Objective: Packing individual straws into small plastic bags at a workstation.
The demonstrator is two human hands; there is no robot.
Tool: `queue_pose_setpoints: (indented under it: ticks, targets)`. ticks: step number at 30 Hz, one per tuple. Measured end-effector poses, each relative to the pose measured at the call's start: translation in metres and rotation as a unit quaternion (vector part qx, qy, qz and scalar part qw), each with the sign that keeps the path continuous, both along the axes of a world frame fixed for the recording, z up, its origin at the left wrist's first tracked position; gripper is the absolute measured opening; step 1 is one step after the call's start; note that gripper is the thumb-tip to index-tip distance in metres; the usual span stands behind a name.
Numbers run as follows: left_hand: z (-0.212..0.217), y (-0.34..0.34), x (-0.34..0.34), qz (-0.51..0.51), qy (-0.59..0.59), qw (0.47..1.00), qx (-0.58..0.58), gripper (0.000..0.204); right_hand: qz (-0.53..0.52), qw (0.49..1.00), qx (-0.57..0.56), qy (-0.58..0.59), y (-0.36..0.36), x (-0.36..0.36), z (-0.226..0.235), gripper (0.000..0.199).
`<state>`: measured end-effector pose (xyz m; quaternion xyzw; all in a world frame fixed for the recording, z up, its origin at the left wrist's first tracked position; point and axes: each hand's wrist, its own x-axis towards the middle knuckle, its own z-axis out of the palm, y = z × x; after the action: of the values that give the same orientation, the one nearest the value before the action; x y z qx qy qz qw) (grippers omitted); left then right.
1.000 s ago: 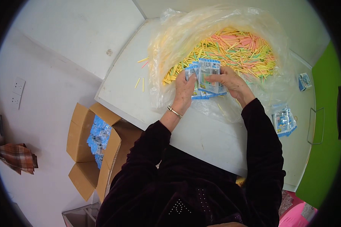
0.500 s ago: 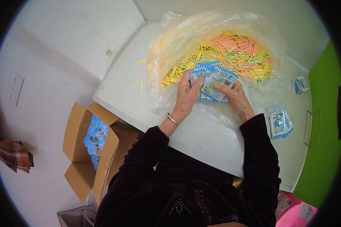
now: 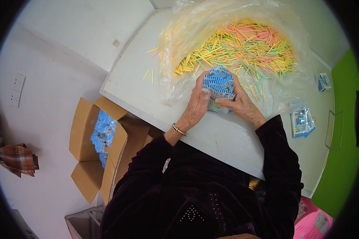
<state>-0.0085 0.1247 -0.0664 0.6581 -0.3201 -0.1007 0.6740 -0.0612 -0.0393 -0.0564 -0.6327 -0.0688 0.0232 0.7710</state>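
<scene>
A stack of small clear packets [image 3: 218, 84] with blue-and-white striped ends is gripped between both hands above the near part of the table. My left hand [image 3: 195, 104] closes on its left side, a bracelet at the wrist. From the right, my right hand [image 3: 243, 104] presses it, thumb across the front packet. Just beyond my hands lies a large clear plastic bag [image 3: 175, 44], open, with a heap of thin yellow, pink and green sticks [image 3: 243, 46] in it.
An open cardboard box [image 3: 83, 131] holding blue packets [image 3: 103, 135] stands at the left, below the white table [image 3: 135, 101]. On the right side of the table lie more packets [image 3: 302, 121] and a small packet bundle [image 3: 324, 82]. A green panel [image 3: 345, 131] borders the right edge.
The packets, fanned out before, are now squared into a narrower stack. My hands have come closer together around it. The view has shifted slightly.
</scene>
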Motion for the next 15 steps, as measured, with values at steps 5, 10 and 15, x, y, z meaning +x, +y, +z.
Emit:
queue_pose_setpoints:
  ticks: [5, 10, 15]
  targets:
    - [-0.011, 0.002, -0.009, -0.021, -0.057, 0.998, -0.033, 0.065, -0.014, 0.997, -0.057, -0.05, 0.001, -0.004, -0.018, 0.095]
    - [-0.019, 0.011, -0.008, -0.06, -0.01, 0.998, 0.016, 0.075, 0.095, 0.947, -0.308, -0.01, -0.019, -0.011, 0.004, 0.082]
    - [0.015, 0.025, 0.001, -0.018, -0.19, 0.968, 0.166, 0.083, 0.015, 0.98, -0.183, -0.073, -0.007, -0.01, -0.019, 0.063]
